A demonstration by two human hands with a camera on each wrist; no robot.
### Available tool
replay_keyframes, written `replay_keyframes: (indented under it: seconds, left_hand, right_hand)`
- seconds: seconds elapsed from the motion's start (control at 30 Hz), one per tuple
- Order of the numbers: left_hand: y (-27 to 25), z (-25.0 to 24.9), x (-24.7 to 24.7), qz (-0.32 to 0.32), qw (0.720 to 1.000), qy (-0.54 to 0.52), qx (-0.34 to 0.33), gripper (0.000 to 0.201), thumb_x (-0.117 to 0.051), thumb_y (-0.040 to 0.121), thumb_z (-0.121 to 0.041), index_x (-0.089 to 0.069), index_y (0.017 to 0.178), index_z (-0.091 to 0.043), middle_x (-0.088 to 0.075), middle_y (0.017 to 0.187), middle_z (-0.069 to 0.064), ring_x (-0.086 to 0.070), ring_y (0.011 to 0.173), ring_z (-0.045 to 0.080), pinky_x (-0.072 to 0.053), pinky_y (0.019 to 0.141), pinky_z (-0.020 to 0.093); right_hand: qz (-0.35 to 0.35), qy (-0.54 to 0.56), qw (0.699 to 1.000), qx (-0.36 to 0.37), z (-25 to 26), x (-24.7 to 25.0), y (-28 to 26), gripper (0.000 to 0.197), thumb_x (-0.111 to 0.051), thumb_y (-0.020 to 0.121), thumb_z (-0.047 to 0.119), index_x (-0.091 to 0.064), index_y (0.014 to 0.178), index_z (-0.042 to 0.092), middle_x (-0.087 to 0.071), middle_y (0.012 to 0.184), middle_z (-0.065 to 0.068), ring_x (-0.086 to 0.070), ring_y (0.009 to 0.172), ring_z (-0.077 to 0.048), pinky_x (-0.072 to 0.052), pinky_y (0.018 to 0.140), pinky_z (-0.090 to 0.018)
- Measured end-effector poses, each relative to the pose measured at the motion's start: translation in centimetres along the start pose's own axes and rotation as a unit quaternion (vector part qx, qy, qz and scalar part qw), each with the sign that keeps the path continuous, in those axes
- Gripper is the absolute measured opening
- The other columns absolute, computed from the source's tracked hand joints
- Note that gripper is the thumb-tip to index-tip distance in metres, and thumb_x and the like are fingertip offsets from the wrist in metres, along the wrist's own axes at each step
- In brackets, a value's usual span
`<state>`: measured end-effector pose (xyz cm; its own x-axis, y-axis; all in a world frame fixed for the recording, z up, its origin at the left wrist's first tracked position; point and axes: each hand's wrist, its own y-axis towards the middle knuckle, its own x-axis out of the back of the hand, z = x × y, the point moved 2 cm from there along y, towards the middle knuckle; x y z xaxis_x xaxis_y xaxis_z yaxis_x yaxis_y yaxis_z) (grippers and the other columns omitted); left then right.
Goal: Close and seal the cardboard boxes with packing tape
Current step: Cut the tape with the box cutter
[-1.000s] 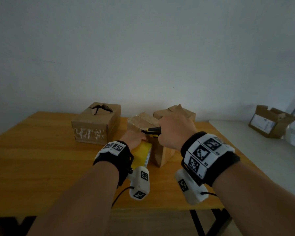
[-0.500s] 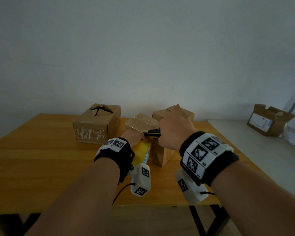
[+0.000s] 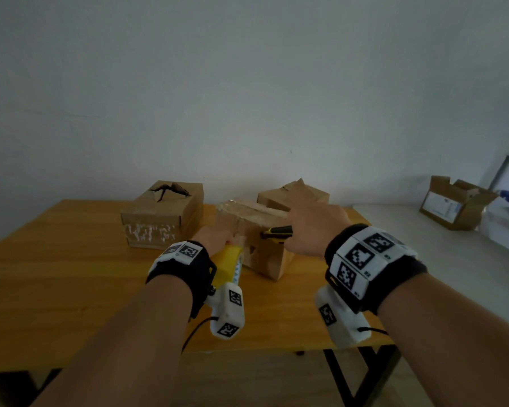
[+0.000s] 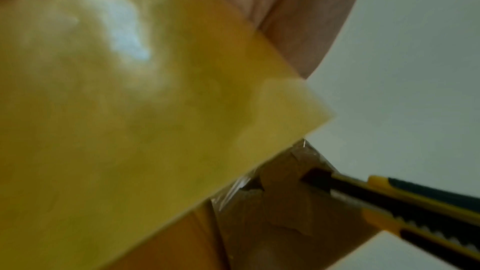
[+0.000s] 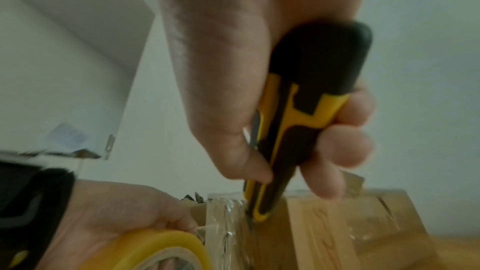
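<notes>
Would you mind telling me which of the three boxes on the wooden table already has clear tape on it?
The middle box, nearest the hands: glossy tape runs over its top. The left box has a torn top; the back-right box shows none.

Wooden table against a plain wall, with a pale surface to your right.
Your orange-brown table (image 3: 71,274) stands on black legs (image 3: 344,377) before a bare grey-white wall (image 3: 247,83). To your right, a lighter surface (image 3: 453,259) runs alongside it, well apart.
</notes>
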<state>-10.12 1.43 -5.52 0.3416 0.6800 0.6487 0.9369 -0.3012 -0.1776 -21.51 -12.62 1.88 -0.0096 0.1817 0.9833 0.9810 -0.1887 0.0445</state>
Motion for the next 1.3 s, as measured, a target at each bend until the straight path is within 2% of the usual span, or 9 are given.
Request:
replay_keyframes:
  seconds: [0.07, 0.3, 0.43, 0.57, 0.73, 0.83, 0.93, 1.07, 1.3]
  left_hand:
    - [0.3, 0.5, 0.3, 0.015, 1.0, 0.0, 0.014, 0.028, -0.044, 0.099, -0.028, -0.05, 0.079, -0.01, -0.043, 0.078, 0.01, -0.043, 0.068, 0.021, -0.035, 0.064, 0.032]
    - [1.8, 1.5, 2.4, -0.048, 0.994, -0.097, 0.029, 0.033, -0.064, 0.087, -0.028, -0.043, 0.067, -0.01, -0.041, 0.067, 0.004, -0.039, 0.059, 0.016, -0.035, 0.063, 0.032]
    - [2.1, 1.6, 4.2, -0.059, 0.99, -0.125, 0.022, 0.026, -0.062, 0.087, -0.032, -0.047, 0.079, -0.013, -0.042, 0.072, 0.001, -0.041, 0.063, 0.016, -0.037, 0.069, 0.032]
    - [2.9, 2.3, 5.0, -0.054, 0.991, -0.121, 0.017, 0.023, -0.067, 0.083, -0.03, -0.054, 0.085, -0.011, -0.048, 0.084, 0.003, -0.046, 0.074, 0.02, -0.037, 0.077, 0.033]
    - [3.5, 2.7, 4.7, -0.035, 0.993, -0.114, 0.005, 0.029, -0.064, 0.087, -0.032, -0.065, 0.103, -0.007, -0.054, 0.091, 0.0, -0.048, 0.077, 0.013, -0.037, 0.081, 0.03]
    - [3.7, 2.5, 4.6, -0.026, 0.994, -0.102, 0.003, 0.023, -0.062, 0.089, -0.031, -0.062, 0.1, -0.011, -0.049, 0.084, -0.004, -0.045, 0.077, 0.013, -0.034, 0.08, 0.03]
    - [3.3, 2.0, 4.9, -0.013, 0.997, -0.078, -0.012, 0.026, -0.058, 0.091, -0.03, -0.063, 0.105, -0.008, -0.052, 0.105, 0.004, -0.05, 0.09, 0.018, -0.034, 0.083, 0.03]
    - [2.7, 1.6, 4.3, 0.037, 0.998, -0.032, -0.028, 0.032, -0.048, 0.098, -0.027, -0.061, 0.12, -0.008, -0.052, 0.131, 0.007, -0.045, 0.124, 0.024, -0.033, 0.092, 0.028]
    - [2.4, 0.5, 2.8, 0.092, 0.993, -0.022, -0.065, 0.034, -0.049, 0.098, -0.027, -0.059, 0.123, -0.007, -0.05, 0.13, 0.005, -0.043, 0.127, 0.023, -0.032, 0.1, 0.03]
  right_hand:
    - [0.008, 0.107, 0.994, -0.017, -0.6, -0.6, 0.2, 0.025, -0.052, 0.088, 0.038, -0.061, 0.087, 0.014, -0.064, 0.068, -0.001, -0.062, 0.058, -0.02, -0.052, 0.057, -0.029]
    - [-0.12, 0.278, 0.947, -0.107, -2.2, -2.8, 2.7, 0.029, -0.064, 0.083, 0.04, -0.053, 0.1, 0.02, -0.059, 0.077, 0.002, -0.058, 0.063, -0.013, -0.043, 0.05, -0.025]
    - [-0.155, 0.334, 0.92, -0.135, -0.9, -4.3, 5.0, 0.039, -0.074, 0.077, 0.043, -0.052, 0.096, 0.017, -0.056, 0.083, 0.002, -0.056, 0.07, -0.014, -0.045, 0.055, -0.026]
    - [-0.139, 0.256, 0.946, -0.144, 1.2, -4.8, 7.3, 0.058, -0.077, 0.07, 0.055, -0.051, 0.106, 0.017, -0.055, 0.097, -0.003, -0.057, 0.078, -0.021, -0.045, 0.057, -0.03]
    - [-0.131, 0.094, 0.979, -0.127, 1.7, -4.8, 8.5, 0.038, -0.071, 0.08, 0.047, -0.052, 0.101, 0.021, -0.052, 0.083, 0.002, -0.051, 0.075, -0.021, -0.042, 0.063, -0.031]
    - [-0.131, 0.093, 0.979, -0.122, 1.4, -5.2, 9.0, 0.024, -0.069, 0.084, 0.035, -0.055, 0.098, 0.022, -0.056, 0.083, 0.002, -0.053, 0.074, -0.02, -0.044, 0.061, -0.031]
    - [-0.105, 0.121, 0.982, -0.096, 0.6, -5.2, 9.2, 0.03, -0.073, 0.081, 0.039, -0.053, 0.094, 0.022, -0.06, 0.087, 0.002, -0.056, 0.075, -0.019, -0.045, 0.061, -0.031]
    - [-0.133, 0.24, 0.955, -0.117, -1.5, -5.6, 7.7, 0.048, -0.077, 0.071, 0.053, -0.05, 0.092, 0.02, -0.057, 0.082, 0.002, -0.055, 0.069, -0.014, -0.044, 0.055, -0.028]
    - [-0.111, 0.405, 0.885, -0.199, -2.8, -8.1, 6.3, 0.083, -0.078, 0.076, 0.042, -0.031, 0.135, 0.009, -0.056, 0.109, -0.008, -0.06, 0.095, -0.03, -0.046, 0.062, -0.032]
